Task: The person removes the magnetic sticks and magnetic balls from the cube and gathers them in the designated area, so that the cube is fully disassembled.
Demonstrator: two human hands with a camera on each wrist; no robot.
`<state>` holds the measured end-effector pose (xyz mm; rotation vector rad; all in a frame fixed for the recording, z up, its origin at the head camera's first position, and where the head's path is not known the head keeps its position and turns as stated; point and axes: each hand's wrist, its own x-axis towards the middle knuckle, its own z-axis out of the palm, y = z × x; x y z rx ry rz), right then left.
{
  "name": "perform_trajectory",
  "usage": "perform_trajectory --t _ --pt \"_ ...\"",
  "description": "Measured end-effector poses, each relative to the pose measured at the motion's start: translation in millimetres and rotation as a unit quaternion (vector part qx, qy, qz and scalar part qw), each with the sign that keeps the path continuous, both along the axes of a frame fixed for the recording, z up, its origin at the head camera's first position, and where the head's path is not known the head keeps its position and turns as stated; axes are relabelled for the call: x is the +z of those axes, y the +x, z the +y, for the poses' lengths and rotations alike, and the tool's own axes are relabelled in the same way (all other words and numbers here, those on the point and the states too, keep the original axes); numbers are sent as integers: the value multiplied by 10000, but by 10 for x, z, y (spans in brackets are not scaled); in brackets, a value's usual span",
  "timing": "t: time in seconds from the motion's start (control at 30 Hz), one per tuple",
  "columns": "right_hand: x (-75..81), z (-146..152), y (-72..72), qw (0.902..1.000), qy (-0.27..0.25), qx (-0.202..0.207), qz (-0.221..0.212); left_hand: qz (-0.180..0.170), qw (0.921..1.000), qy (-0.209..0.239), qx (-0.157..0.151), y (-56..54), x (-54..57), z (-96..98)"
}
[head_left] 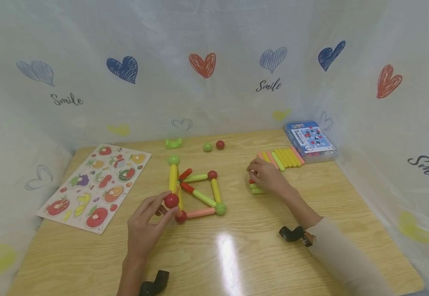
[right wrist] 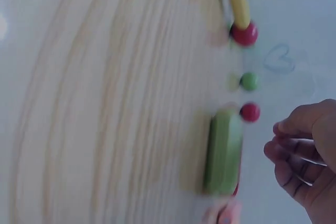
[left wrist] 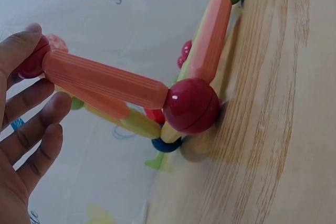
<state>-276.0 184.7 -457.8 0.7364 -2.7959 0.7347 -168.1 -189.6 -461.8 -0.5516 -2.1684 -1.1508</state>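
Observation:
My left hand (head_left: 145, 226) pinches a red ball (head_left: 171, 200) at a raised corner of a frame of ridged rods and balls. In the left wrist view a pink rod (left wrist: 107, 80) runs from that ball down to another red ball (left wrist: 191, 105) on the table. Yellow, green, pink and red rods join the frame's other balls, among them a green ball (head_left: 220, 209) at its near right corner. My right hand (head_left: 268, 176) hovers by short green rods (head_left: 257, 191), its fingers loosely bent. Nothing shows between its fingertips in the right wrist view.
A row of yellow, pink and green rods (head_left: 286, 158) lies at the back right beside a blue-labelled box (head_left: 310, 139). Loose green (head_left: 207, 147) and red balls (head_left: 220, 144) and a green curved piece (head_left: 174, 143) sit behind the frame. A fruit puzzle board (head_left: 96, 187) lies left.

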Motion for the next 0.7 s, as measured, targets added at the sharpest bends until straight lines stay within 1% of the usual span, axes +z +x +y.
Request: perform_trajectory --t 0.13,0.27,0.43,0.7 --pt "93 -297 35 9989 -316 352 -26 62 10000 17 -30 -10 -4 0" --pt "126 -547 15 9968 -544 584 -42 31 10000 15 -40 -3 -11 2" --pt "134 -807 -48 9946 -700 764 -72 -179 9998 -7 -35 10 -7 -1" --pt "128 -1203 -196 9917 -700 1006 -387 -261 9996 -39 12 8 -6 -16"
